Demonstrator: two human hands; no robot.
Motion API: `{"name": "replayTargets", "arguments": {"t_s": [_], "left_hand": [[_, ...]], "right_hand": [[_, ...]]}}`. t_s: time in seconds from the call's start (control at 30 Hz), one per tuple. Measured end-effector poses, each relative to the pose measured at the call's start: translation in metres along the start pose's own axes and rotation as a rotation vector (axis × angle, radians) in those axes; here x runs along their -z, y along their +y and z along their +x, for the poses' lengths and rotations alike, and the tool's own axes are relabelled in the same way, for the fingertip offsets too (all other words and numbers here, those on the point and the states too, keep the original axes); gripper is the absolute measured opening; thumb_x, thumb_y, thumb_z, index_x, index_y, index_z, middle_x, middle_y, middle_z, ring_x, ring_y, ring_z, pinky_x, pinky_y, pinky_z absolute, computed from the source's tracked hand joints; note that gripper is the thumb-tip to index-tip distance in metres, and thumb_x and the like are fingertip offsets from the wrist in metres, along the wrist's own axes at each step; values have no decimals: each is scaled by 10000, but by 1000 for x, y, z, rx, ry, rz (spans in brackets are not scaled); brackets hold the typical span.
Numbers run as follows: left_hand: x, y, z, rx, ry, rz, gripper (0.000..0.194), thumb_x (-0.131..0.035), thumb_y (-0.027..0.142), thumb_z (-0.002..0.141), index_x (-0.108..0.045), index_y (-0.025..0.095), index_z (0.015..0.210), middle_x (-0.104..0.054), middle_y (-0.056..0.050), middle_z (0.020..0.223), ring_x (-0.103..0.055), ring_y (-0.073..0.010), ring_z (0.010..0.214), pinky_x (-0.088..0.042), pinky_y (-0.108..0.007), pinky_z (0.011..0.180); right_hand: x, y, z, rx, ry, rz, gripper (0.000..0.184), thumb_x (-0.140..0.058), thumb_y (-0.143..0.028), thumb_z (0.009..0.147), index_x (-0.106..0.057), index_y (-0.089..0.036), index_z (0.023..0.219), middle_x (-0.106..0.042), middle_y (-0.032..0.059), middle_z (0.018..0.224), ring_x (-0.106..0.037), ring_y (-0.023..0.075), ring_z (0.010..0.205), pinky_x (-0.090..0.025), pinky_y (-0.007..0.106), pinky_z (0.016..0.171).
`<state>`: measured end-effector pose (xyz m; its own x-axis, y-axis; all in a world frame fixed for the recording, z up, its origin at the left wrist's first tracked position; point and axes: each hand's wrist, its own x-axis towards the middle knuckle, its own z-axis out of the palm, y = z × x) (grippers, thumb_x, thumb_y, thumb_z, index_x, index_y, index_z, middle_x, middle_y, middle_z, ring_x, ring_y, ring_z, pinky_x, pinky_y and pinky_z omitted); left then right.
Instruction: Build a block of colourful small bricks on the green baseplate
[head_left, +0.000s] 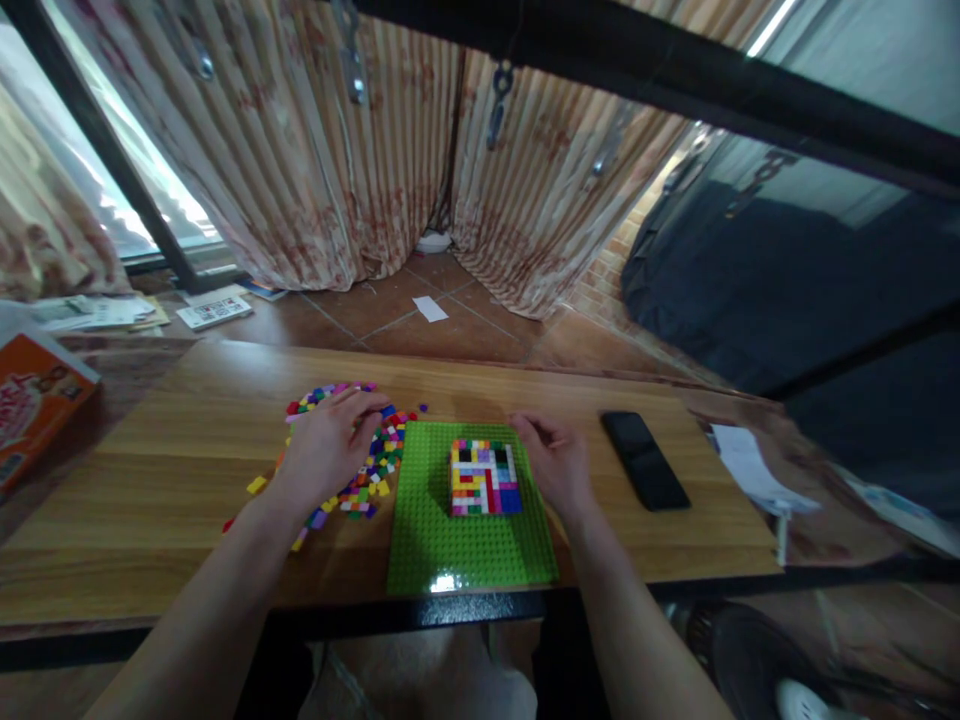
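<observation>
A green studded baseplate [420, 530] lies on the wooden table [165, 470] in front of me. On it stands a square block of many-coloured small bricks [484, 477]. My left hand [326, 445] rests palm down on a scattered pile of small coloured bricks [375, 465] left of the plate, fingers curled over them. My right hand [555, 460] rests at the plate's right edge next to the block, fingers loosely curled; I cannot see anything in it.
A black phone [645, 460] lies on the table right of my right hand. An orange box [34, 405] sits at the far left. Papers [742, 465] lie off the table's right end. Curtains and a tiled floor lie beyond the far edge.
</observation>
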<state>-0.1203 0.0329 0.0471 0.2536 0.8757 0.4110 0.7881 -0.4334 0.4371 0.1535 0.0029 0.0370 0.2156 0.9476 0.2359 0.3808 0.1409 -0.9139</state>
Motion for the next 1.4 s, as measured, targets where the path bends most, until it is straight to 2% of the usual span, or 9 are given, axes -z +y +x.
{"name": "replayTargets", "arguments": {"t_s": [0.1, 0.2, 0.3, 0.5, 0.63, 0.73, 0.8, 1.1, 1.4], "left_hand": [[-5, 20, -5, -56, 39, -208, 266, -487, 326, 931, -653, 217, 1109, -736, -52, 1048, -682, -216, 981, -524, -378, 917], [-13, 41, -12, -86, -7, -361, 269, -515, 302, 927, -617, 201, 1154, -723, -63, 1081, -697, -190, 931, -555, -345, 859], [-19, 55, -15, -98, -43, -473, 291, -535, 286, 916, -595, 200, 1188, -731, -48, 990, -707, -179, 890, -566, -333, 846], [-25, 60, -17, -34, -86, -561, 339, -551, 326, 908, -569, 209, 1226, -729, -49, 976, -713, -187, 902, -572, -343, 858], [-27, 57, -16, 3, -78, -521, 366, -568, 357, 896, -578, 210, 1231, -731, -66, 1043, -711, -197, 886, -572, -367, 856], [-26, 51, -14, 40, -24, -451, 350, -568, 369, 891, -601, 195, 1194, -727, -74, 1058, -704, -196, 863, -570, -373, 844], [-26, 48, -12, 59, -12, -425, 348, -561, 375, 890, -606, 184, 1178, -727, -78, 1054, -701, -199, 866, -570, -369, 826], [-33, 47, -13, 34, -128, -378, 325, -542, 385, 873, -637, 177, 1104, -736, -85, 1063, -705, -211, 848, -573, -371, 818], [-33, 46, -12, 11, -128, -347, 299, -521, 385, 877, -653, 193, 1064, -749, -71, 1024, -710, -205, 824, -580, -363, 814]], "right_hand": [[-2, -9, -3, 90, 57, 71, 171, -636, -335, 855, -750, -220, 909, -760, 43, 905, -686, 180, 837, -535, 317, 781], [-6, -22, -11, 209, -78, 82, 167, -641, -294, 868, -745, -249, 991, -746, 25, 919, -673, 160, 845, -532, 303, 796], [-10, -31, -19, 302, -233, 43, 187, -644, -263, 876, -739, -256, 1036, -738, 25, 909, -661, 154, 829, -523, 296, 785], [-12, -37, -24, 268, -367, -37, 143, -620, -287, 899, -756, -261, 936, -751, 28, 921, -677, 172, 863, -521, 307, 815], [0, -30, -16, 213, -263, -69, 146, -621, -291, 880, -752, -240, 917, -753, 28, 885, -681, 170, 825, -525, 306, 790], [14, -19, -6, 103, -104, -48, 144, -628, -280, 854, -748, -204, 878, -756, 37, 861, -683, 165, 786, -527, 294, 752], [20, -13, -3, 34, -69, -62, 142, -630, -272, 839, -744, -190, 853, -757, 39, 831, -683, 162, 748, -526, 285, 714], [14, -11, -12, 18, -123, -233, 137, -618, -260, 833, -733, -201, 786, -749, 30, 762, -676, 158, 692, -500, 273, 666], [11, -18, -23, 33, -119, -339, 130, -555, -184, 813, -682, -210, 825, -697, 7, 714, -619, 142, 637, -455, 256, 618]]}}
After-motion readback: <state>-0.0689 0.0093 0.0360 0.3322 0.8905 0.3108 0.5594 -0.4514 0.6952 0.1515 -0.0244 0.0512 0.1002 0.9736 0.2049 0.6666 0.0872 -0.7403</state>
